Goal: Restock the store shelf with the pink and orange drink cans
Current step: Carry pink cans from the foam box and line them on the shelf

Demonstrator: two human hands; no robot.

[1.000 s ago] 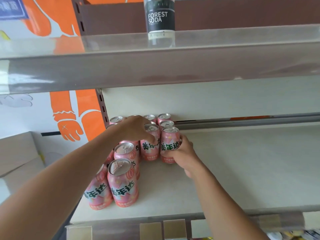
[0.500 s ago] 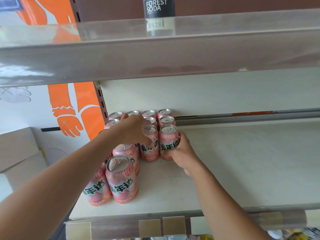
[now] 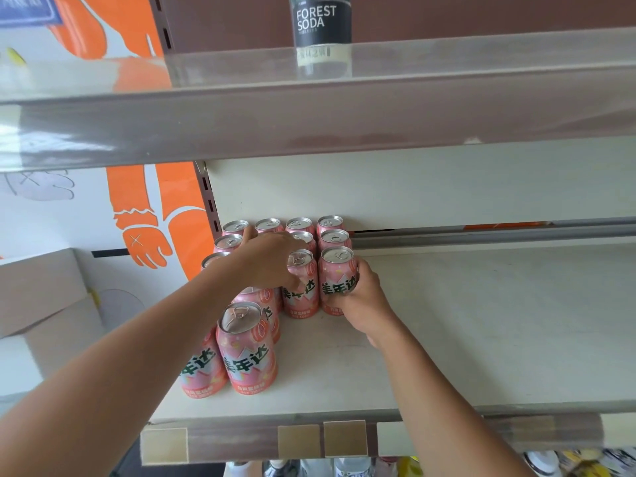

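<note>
Pink can [image 3: 336, 282] upright within right grip [image 3: 364, 298]

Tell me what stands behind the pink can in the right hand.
Two more pink cans stand behind the held can, reaching the back wall. Only their tops show; their bodies are covered.

— What sits on the cream shelf [image 3: 481, 321]?
— Pink cans [image 3: 247, 352], all upright and packed in rows at its left end, the hindmost row against the back wall [image 3: 413, 187]. Two more stand nearer the front edge, touching.
— And above?
— The upper shelf [image 3: 309, 108] carries one dark Forest Soda bottle [image 3: 323, 22].
</note>
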